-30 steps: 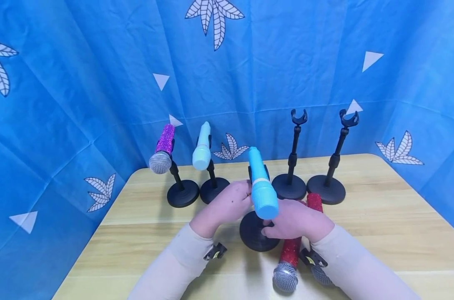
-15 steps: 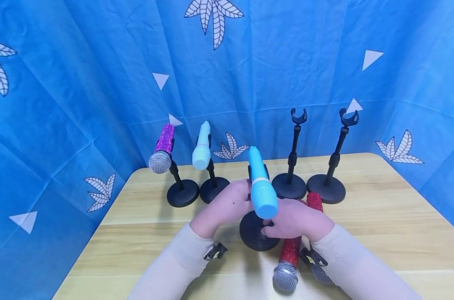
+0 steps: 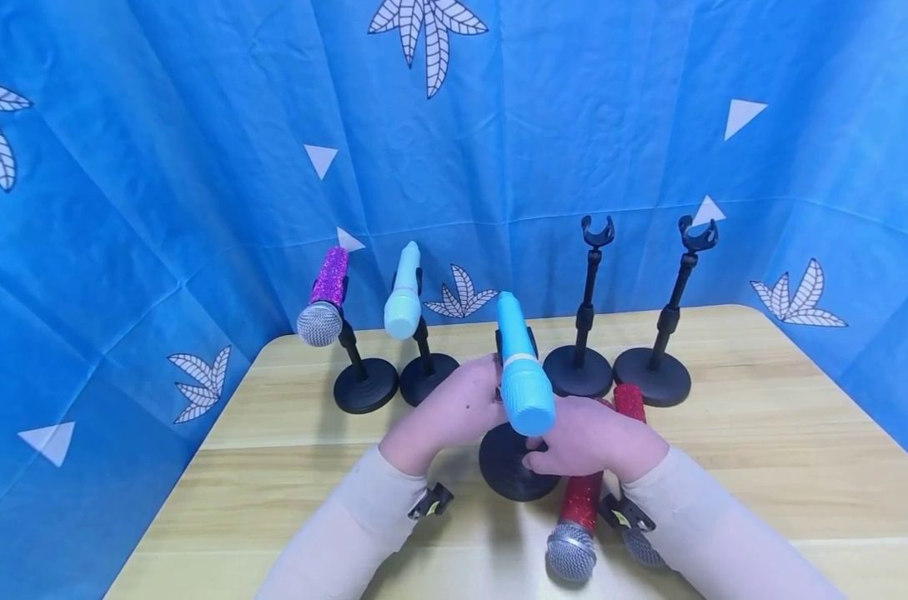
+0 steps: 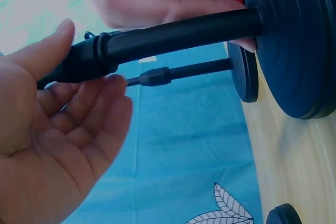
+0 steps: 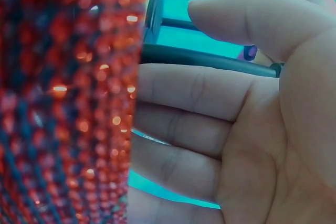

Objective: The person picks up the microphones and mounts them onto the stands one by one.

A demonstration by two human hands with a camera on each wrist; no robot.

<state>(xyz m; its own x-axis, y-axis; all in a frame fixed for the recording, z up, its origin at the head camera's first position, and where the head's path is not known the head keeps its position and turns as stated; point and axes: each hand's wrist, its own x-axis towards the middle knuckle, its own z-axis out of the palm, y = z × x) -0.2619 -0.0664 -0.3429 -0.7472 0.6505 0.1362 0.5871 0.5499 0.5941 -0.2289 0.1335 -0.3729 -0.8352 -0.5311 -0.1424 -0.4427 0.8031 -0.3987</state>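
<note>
L hand (image 3: 452,407): thumb + fingers round blk stand (image 4: 178,36)
R hand (image 3: 594,437): fingers straight, low on same stand
Blue mic (image 3: 525,375): clipped atop that stand, mid worktop (image 3: 273,483), head twd cam

Pale sleeves (image 3: 341,533), each with a small black, yellow-marked device (image 3: 431,502)

The central microphone (image 3: 527,392) is bright sky blue with a paler band, its stand (image 3: 508,471) plain black. The far-left microphone (image 3: 330,279) is sparkling purple with a silver mesh head; the microphone beside it (image 3: 403,304) is pale aqua. At near right, two glittery red microphones (image 3: 580,504) have silver mesh heads. Black stands (image 3: 587,300) rise at far right. The tabletop (image 3: 273,492) is pale, streaked wood-grain; the blue curtain (image 3: 574,100) bears white, dark-veined leaves and white triangles. Sleeves (image 3: 724,517) are off-white.
</note>
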